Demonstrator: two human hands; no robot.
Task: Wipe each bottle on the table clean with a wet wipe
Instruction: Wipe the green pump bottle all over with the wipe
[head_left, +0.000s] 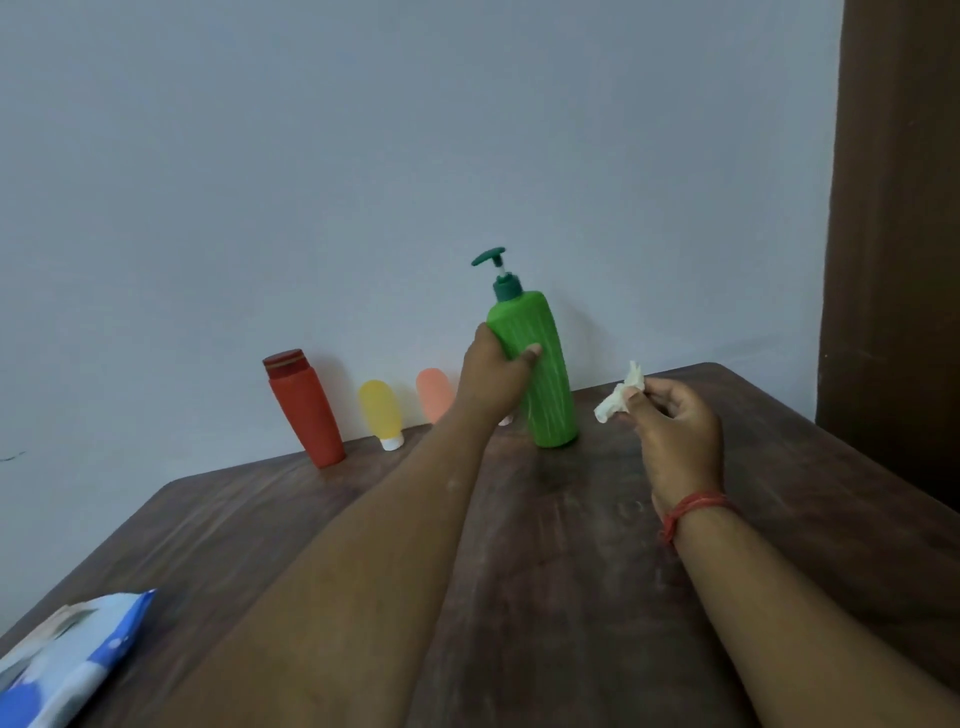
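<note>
wipes pack (72, 660) nearest at table (571, 597) edge, left hand (493, 374) gripping green pump bottle (540, 369), right hand (675, 431) beside it pinching crumpled wipe (621, 397), bare tabletop below both

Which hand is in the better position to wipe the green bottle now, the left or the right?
The right hand. It already pinches the wet wipe just beside the green bottle, while the left hand grips the bottle and steadies it on the table.
</note>
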